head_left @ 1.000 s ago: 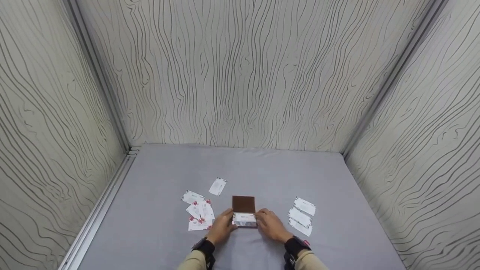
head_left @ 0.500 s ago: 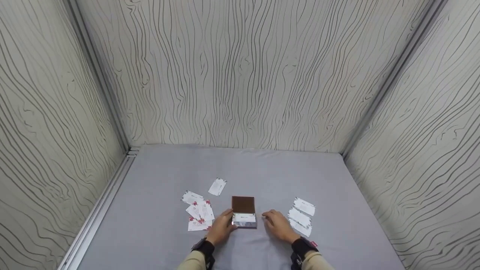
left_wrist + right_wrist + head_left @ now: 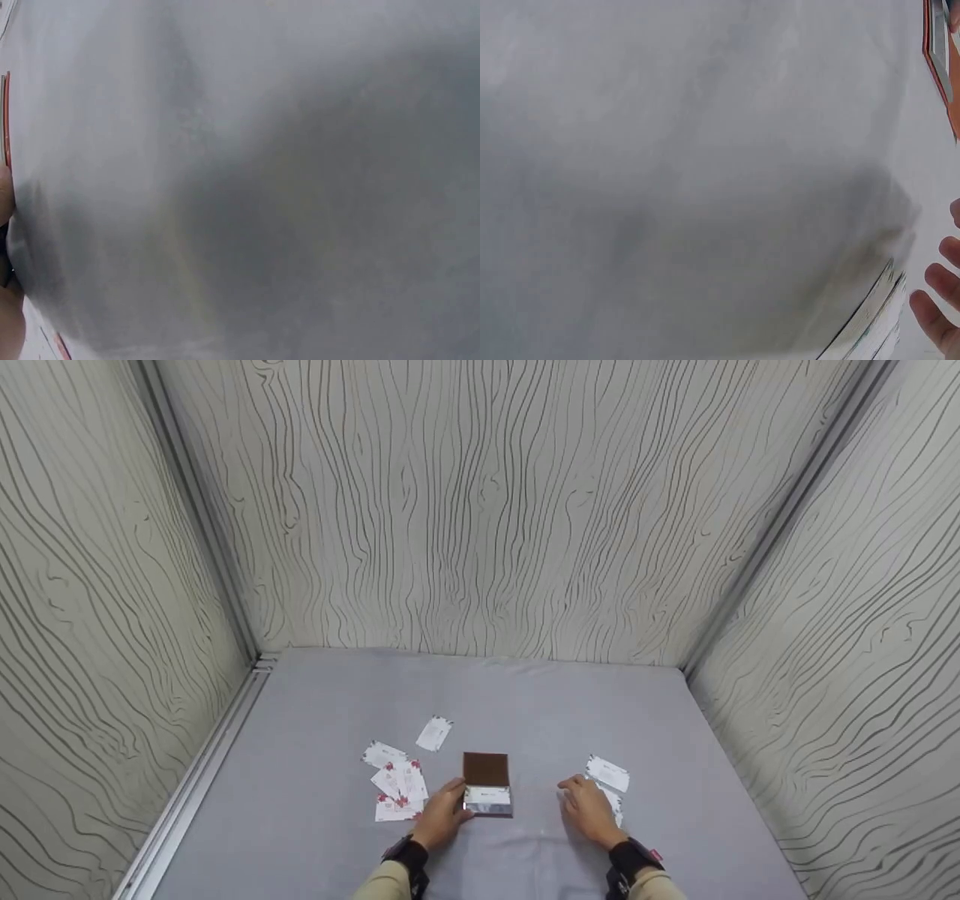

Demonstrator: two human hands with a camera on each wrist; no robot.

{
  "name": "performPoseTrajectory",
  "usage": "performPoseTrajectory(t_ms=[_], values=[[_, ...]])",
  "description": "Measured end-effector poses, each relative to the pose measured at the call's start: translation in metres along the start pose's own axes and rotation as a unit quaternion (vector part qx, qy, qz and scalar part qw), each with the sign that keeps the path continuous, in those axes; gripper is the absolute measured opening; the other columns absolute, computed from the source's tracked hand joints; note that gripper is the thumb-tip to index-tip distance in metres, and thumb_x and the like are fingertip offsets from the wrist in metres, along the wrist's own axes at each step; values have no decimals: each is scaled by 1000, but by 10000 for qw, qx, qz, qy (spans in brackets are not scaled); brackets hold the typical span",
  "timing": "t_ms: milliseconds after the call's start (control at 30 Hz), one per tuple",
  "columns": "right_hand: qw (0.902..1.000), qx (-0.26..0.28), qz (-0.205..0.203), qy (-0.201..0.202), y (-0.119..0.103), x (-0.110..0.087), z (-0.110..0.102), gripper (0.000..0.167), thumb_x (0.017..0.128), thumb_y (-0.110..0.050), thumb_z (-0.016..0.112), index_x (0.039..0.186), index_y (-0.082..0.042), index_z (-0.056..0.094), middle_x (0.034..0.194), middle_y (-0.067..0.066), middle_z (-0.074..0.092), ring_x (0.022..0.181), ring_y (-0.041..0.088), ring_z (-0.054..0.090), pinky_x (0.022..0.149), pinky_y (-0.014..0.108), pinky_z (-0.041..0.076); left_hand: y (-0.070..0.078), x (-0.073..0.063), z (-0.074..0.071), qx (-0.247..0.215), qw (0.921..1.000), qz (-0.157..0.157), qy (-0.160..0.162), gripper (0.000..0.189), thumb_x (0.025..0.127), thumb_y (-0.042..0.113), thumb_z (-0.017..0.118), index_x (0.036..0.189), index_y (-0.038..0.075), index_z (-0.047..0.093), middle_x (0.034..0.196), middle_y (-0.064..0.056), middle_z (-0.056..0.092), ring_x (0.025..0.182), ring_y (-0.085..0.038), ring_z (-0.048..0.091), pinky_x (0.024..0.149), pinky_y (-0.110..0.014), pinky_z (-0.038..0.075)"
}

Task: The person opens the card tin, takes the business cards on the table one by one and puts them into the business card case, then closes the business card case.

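A brown card case (image 3: 486,769) lies unfolded on the table, its lid laid away from the person. In its near half sits a white card (image 3: 489,795) above a shiny pocket. My left hand (image 3: 441,815) holds the case by its left side, thumb at the near left corner. To the right, my right hand (image 3: 590,810) hovers beside white cards (image 3: 608,772) and partly covers the lower ones. Its fingers (image 3: 941,281) hang loosely bent with nothing between them in the right wrist view. The left wrist view catches only a sliver of the case.
Left of the left hand, several cards with red flowers (image 3: 405,780) overlap in a loose pile. One single white card (image 3: 435,733) lies farther back. Grey cloth (image 3: 525,705) covers the table, and patterned panels (image 3: 465,510) stand at the back and both sides.
My right hand has let go of the case's right side and moved right to the white cards. The left hand and the case have stayed in place.
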State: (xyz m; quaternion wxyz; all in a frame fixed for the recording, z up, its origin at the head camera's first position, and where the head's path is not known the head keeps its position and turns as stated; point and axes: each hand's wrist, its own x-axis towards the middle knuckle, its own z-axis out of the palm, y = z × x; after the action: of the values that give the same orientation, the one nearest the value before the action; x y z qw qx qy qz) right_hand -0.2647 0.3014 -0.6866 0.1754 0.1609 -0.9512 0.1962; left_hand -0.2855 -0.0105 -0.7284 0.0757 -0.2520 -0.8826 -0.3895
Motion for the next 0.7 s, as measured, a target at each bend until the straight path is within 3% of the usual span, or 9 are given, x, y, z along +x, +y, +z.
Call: performPoseTrajectory(t_ms=[400,567,700], values=[[9988,-376,173,267,27,-19,-15,22,76,4,74,97,1,67,97,13,63,88,36,62,72,50,52,6,-2,-7,-4,9999,114,-26,49,83,7,76,122,-17,58,131,-30,56,121,-45,54,104,-51,43],[9982,-435,402,123,35,-25,-23,24,77,3,73,100,4,67,101,17,63,90,39,62,71,52,52,8,-1,-8,17,10000,65,-47,49,83,6,76,122,-18,58,131,-29,56,121,-45,54,104,-50,43],[9959,-432,774,-187,42,-29,-26,27,79,1,71,105,8,66,108,23,63,98,44,61,79,56,52,7,0,-6,27,10000,76,-30,49,82,6,77,121,-18,59,130,-29,56,121,-45,54,103,-50,43]])
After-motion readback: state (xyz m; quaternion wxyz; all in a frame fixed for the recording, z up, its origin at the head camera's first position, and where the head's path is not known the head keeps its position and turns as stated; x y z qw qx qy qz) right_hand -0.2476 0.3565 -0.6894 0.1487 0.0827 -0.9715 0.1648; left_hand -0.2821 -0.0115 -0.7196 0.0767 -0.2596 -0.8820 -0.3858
